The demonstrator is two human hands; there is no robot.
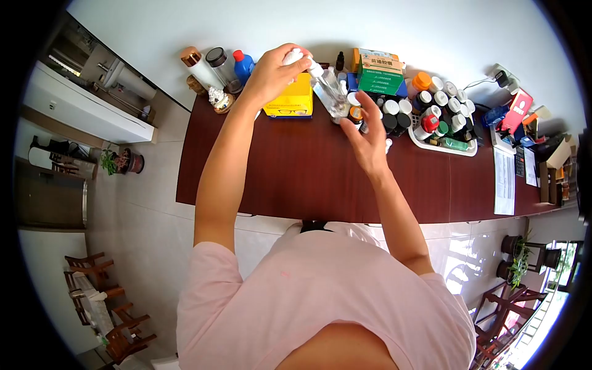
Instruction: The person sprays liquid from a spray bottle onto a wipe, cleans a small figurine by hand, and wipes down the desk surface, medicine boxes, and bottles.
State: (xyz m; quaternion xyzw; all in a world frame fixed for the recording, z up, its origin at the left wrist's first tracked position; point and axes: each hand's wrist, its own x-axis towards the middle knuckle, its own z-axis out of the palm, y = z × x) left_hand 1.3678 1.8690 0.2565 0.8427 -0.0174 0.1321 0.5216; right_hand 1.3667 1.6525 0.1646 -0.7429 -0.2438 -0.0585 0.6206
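My left hand [275, 73] is closed around the white top of a clear spray bottle [330, 96], above the back of the dark red desk. The bottle tilts, its base pointing down to the right. My right hand [369, 139] is open, thumb and fingers apart, just right of the bottle's base and apart from it as far as I can see. Below my left hand sits a yellow box [290, 102] with glasses printed on it. Behind my right fingers stand several small bottles with white or black caps [390, 108], partly hidden.
Farther right, a white basket [445, 150] holds many capped bottles. Green and orange boxes [379, 79] are stacked near the wall. At the left stand a white tumbler [203, 69], a glass jar [223, 68] and a blue bottle [244, 66]. Papers [504, 182] lie on the desk's right end [468, 197].
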